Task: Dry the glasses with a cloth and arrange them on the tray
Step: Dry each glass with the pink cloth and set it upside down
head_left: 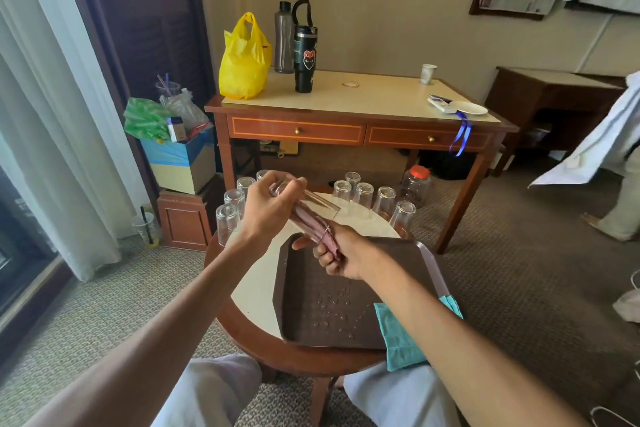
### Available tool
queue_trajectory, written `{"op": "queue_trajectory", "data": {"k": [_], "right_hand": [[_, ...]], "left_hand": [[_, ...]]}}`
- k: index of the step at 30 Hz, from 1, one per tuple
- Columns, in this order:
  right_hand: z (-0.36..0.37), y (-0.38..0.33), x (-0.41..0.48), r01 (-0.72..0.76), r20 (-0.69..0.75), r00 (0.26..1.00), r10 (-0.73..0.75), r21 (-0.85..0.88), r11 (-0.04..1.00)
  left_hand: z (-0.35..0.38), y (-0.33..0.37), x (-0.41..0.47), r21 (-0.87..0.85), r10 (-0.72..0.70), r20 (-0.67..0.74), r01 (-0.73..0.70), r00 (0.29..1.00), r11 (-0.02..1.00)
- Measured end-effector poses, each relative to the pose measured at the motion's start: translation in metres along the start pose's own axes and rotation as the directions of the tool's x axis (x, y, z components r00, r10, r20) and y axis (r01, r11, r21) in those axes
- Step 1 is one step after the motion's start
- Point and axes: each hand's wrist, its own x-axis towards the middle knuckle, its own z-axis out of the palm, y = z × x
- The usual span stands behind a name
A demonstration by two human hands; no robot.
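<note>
My left hand point(268, 206) grips a clear glass point(313, 201) by its base and holds it tilted on its side above the round table point(252, 291). A pink cloth point(317, 227) is stuffed into the glass's mouth, and my right hand point(337, 253) grips the cloth's free end just below the glass. A brown tray point(332, 308) lies on the table under my hands, bare but for water drops. Several glasses stand upside down at the table's far edge, some at the left point(228, 218) and some at the right point(363, 196).
A teal cloth point(398, 333) lies at the tray's near right corner. Behind the table stands a wooden desk point(360, 97) with a yellow bag point(244, 59) and bottles. A plastic jar point(417, 184) sits on the carpet. A person point(620, 163) stands at the right.
</note>
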Motion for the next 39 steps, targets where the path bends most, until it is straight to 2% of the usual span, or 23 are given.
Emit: {"op": "queue_trajectory", "data": {"k": [5,8,10,12,13,14,15,16,20,21,22,23,24,25,28,31,34,39], "right_hand": [[-0.024,0.012,0.004,0.192,0.051,0.981,-0.189,-0.082,0.978],[-0.037,0.016,0.001,0.238,0.047,0.971,-0.236,-0.036,0.971],[-0.045,0.022,0.004,0.25,0.017,0.968,-0.25,0.0,0.968],[-0.052,0.03,0.012,0.25,-0.049,0.968,-0.248,0.056,0.967],[-0.054,0.032,0.017,0.249,-0.08,0.967,-0.243,0.084,0.965],[-0.057,0.034,0.022,0.247,-0.101,0.966,-0.237,0.105,0.963],[-0.058,0.035,0.027,0.243,-0.114,0.967,-0.23,0.126,0.962],[-0.059,0.036,0.034,0.236,-0.127,0.968,-0.218,0.144,0.961],[-0.063,0.046,0.061,0.209,-0.196,0.965,-0.176,0.166,0.964],[-0.063,0.049,0.069,0.198,-0.216,0.963,-0.159,0.171,0.965],[-0.063,0.051,0.076,0.191,-0.232,0.962,-0.146,0.185,0.964],[-0.064,0.052,0.081,0.194,-0.248,0.958,-0.142,0.2,0.96],[-0.064,0.052,0.088,0.196,-0.259,0.956,-0.136,0.223,0.955],[-0.066,0.051,0.094,0.197,-0.273,0.953,-0.128,0.243,0.95],[-0.068,0.044,0.109,0.186,-0.299,0.949,-0.097,0.287,0.94],[-0.072,0.036,0.123,0.176,-0.357,0.931,-0.074,0.263,0.949],[-0.075,0.032,0.137,0.168,-0.366,0.928,-0.069,0.248,0.954],[-0.085,0.033,0.159,0.177,-0.368,0.928,-0.055,0.308,0.935]], "left_hand": [[-0.017,-0.002,0.013,-0.028,-0.078,-0.038,0.077,0.996,0.997],[-0.028,-0.009,0.021,-0.099,-0.238,-0.068,0.231,0.969,0.968],[-0.04,-0.013,0.025,-0.216,-0.438,-0.064,0.416,0.897,0.883],[-0.054,-0.015,0.026,-0.405,-0.622,0.076,0.594,0.78,0.695],[-0.059,-0.018,0.027,-0.472,-0.665,0.144,0.641,0.733,0.605],[-0.063,-0.019,0.024,-0.514,-0.679,0.167,0.651,0.715,0.559],[-0.065,-0.018,0.022,-0.554,-0.684,0.157,0.637,0.713,0.536],[-0.068,-0.018,0.022,-0.551,-0.685,0.123,0.623,0.718,0.554],[-0.071,-0.026,0.031,-0.406,-0.637,-0.044,0.569,0.77,0.715],[-0.072,-0.032,0.036,-0.282,-0.594,-0.107,0.548,0.797,0.787],[-0.073,-0.041,0.04,-0.073,-0.491,-0.172,0.486,0.854,0.871],[-0.073,-0.048,0.043,0.162,-0.349,-0.196,0.381,0.917,0.91],[-0.073,-0.054,0.044,0.355,-0.214,-0.193,0.271,0.958,0.895],[-0.073,-0.057,0.046,0.465,-0.13,-0.177,0.2,0.975,0.863],[-0.069,-0.071,0.058,0.624,-0.007,-0.072,0.051,0.997,0.78],[-0.06,-0.088,0.071,0.769,0.015,0.084,-0.075,0.996,0.635],[-0.055,-0.108,0.079,0.87,-0.022,0.131,-0.104,0.991,0.482],[-0.047,-0.133,0.09,0.896,-0.054,0.089,-0.056,0.995,0.44]]}}
